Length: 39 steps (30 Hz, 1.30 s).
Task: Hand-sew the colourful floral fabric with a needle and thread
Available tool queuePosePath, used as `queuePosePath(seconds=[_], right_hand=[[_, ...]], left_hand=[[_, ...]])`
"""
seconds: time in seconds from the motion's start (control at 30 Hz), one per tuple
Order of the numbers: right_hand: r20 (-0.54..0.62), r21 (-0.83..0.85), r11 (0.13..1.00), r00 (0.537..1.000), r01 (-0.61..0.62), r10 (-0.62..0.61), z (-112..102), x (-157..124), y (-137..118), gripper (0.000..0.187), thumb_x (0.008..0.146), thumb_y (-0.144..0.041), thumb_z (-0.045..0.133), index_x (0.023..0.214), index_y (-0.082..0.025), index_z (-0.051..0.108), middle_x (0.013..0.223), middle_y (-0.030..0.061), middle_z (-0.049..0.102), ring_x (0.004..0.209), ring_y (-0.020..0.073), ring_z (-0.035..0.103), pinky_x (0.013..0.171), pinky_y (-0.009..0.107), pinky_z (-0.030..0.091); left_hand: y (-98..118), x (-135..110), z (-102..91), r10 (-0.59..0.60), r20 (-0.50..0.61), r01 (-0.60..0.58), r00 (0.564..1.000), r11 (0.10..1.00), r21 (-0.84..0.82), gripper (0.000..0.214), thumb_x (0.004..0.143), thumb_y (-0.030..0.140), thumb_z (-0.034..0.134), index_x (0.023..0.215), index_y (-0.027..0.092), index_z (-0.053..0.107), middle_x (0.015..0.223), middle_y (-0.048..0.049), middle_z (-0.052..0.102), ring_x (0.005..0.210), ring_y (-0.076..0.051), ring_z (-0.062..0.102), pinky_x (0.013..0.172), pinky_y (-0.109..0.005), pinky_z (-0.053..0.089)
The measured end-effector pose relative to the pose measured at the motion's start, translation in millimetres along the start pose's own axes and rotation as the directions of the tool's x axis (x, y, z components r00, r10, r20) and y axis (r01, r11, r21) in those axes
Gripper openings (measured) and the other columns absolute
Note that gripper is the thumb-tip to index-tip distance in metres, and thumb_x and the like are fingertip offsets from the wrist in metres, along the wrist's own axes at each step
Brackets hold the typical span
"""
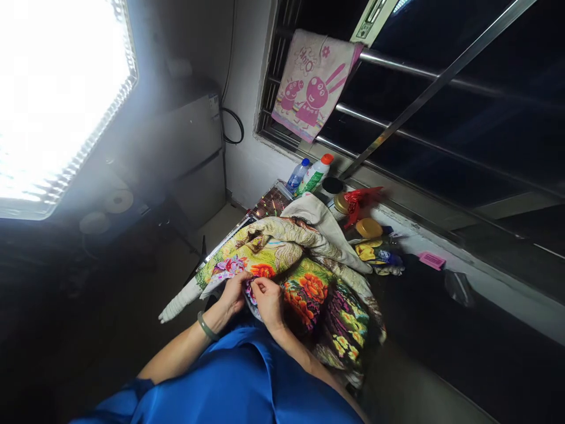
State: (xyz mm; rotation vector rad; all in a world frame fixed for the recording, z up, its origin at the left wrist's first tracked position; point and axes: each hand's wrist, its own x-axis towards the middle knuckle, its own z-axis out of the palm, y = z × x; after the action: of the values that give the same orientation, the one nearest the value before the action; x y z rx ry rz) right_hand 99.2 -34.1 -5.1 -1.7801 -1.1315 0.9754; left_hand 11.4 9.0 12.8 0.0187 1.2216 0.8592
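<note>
A large embroidered cloth (309, 277) with bright flowers in red, orange, green and yellow lies bunched on the dark table in front of me. Both hands meet at its near edge. My left hand (233, 292), with a green bangle on the wrist, grips the cloth's edge with curled fingers. My right hand (267, 297) pinches the same stretch of cloth just beside it; whether a needle is between the fingers is too small to tell. A rolled white end of the cloth (176, 303) sticks out to the left. My blue garment (238, 383) fills the bottom.
Behind the cloth stand a blue-capped bottle (298, 174), an orange-capped bottle (315, 172), jars, a red clip (359, 203) and a yellow lid (368, 228). A pink box (431, 260) lies on the sill. A pink cartoon towel (313, 82) hangs on window bars. A bright lamp (57, 94) glares left.
</note>
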Motion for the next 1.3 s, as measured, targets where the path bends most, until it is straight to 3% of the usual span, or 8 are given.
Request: queuePosePath(seconds=[0.37,0.53,0.8,0.87,0.97,1.07,1.2,1.3], right_hand=[[-0.012,0.011,1.0,1.0,-0.014,0.014,0.8,0.8,2.0,0.021,0.08,-0.033,0.058,0.063,-0.022,0.064,0.058,0.0024,0.065,0.057,0.0173,0.058,0.056,0.026,0.045],[-0.029,0.026,0.999,0.999,-0.033,0.034,0.6,1.5,1.9,0.022,0.079,-0.036,0.061,0.063,-0.022,0.064,0.057,0.0025,0.065,0.055,0.0167,0.058,0.056,0.027,0.047],[0.06,0.327,0.904,0.961,-0.275,0.271,2.0,9.5,-4.9,0.038,0.066,-0.056,0.075,0.067,-0.02,0.063,0.053,0.0012,0.061,0.046,0.0172,0.057,0.044,0.027,0.047],[-0.01,0.29,0.937,0.979,-0.194,0.205,-2.9,14.2,-8.2,0.036,0.074,-0.056,0.069,0.073,-0.019,0.066,0.061,0.0037,0.066,0.052,0.0185,0.06,0.049,0.029,0.05],[-0.088,0.106,0.994,0.996,0.03,-0.02,-12.4,23.5,-12.8,0.024,0.082,-0.042,0.062,0.08,-0.02,0.072,0.081,0.0082,0.073,0.074,0.0214,0.066,0.07,0.033,0.055],[0.017,-0.003,0.994,0.994,0.108,-0.108,-15.5,32.5,-15.0,0.009,0.075,-0.029,0.068,0.073,-0.021,0.073,0.077,0.0059,0.071,0.073,0.0206,0.064,0.075,0.034,0.053],[0.081,0.204,0.978,0.997,-0.034,0.018,-11.8,40.0,-15.6,0.017,0.069,-0.035,0.073,0.064,-0.022,0.064,0.064,0.0009,0.064,0.056,0.0163,0.058,0.058,0.03,0.051],[0.117,0.468,0.86,0.979,-0.201,0.165,-17.6,45.1,-18.7,0.035,0.071,-0.054,0.073,0.071,-0.023,0.056,0.058,-0.0039,0.058,0.043,0.0121,0.051,0.042,0.025,0.045]], left_hand=[[-0.9,2.6,-1.7,-0.014,0.015,0.014,1.0,1.0,-0.004,0.025,0.065,0.001,0.06,0.051,0.021,0.055,0.049,0.0003,0.057,0.066,-0.023,0.066,0.069,-0.032,0.049],[-1.8,3.0,-1.3,-0.016,0.022,0.016,1.0,1.0,-0.009,0.024,0.062,0.003,0.062,0.051,0.023,0.055,0.047,-0.0006,0.056,0.074,-0.027,0.069,0.071,-0.033,0.051],[-4.6,3.6,-4.0,-0.055,0.072,0.058,0.996,0.997,-0.042,0.019,0.06,0.014,0.073,0.053,0.021,0.056,0.049,-0.0011,0.058,0.08,-0.03,0.071,0.078,-0.039,0.057],[-3.7,1.4,-5.2,-0.054,0.103,0.061,0.993,0.996,-0.062,0.017,0.058,0.013,0.076,0.059,0.02,0.061,0.058,-0.0042,0.067,0.085,-0.031,0.072,0.081,-0.041,0.058],[-1.6,-2.9,-7.2,-0.014,0.126,0.028,0.992,0.994,-0.108,0.019,0.056,0.011,0.079,0.069,0.019,0.067,0.075,-0.0085,0.076,0.095,-0.033,0.072,0.086,-0.044,0.058],[-0.2,-4.9,-9.3,0.007,0.143,0.011,0.99,0.992,-0.125,0.021,0.057,0.01,0.081,0.074,0.018,0.071,0.083,-0.0096,0.079,0.102,-0.035,0.071,0.091,-0.044,0.058],[-1.3,-2.2,-11.2,-0.002,0.14,0.019,0.99,0.993,-0.117,0.031,0.055,0.012,0.085,0.083,0.017,0.074,0.091,-0.0104,0.08,0.104,-0.035,0.072,0.096,-0.045,0.057],[-3.4,0.3,-12.1,0.01,0.131,0.008,0.991,0.991,-0.136,0.036,0.053,0.013,0.087,0.086,0.017,0.074,0.096,-0.0118,0.08,0.106,-0.036,0.072,0.098,-0.048,0.056]])
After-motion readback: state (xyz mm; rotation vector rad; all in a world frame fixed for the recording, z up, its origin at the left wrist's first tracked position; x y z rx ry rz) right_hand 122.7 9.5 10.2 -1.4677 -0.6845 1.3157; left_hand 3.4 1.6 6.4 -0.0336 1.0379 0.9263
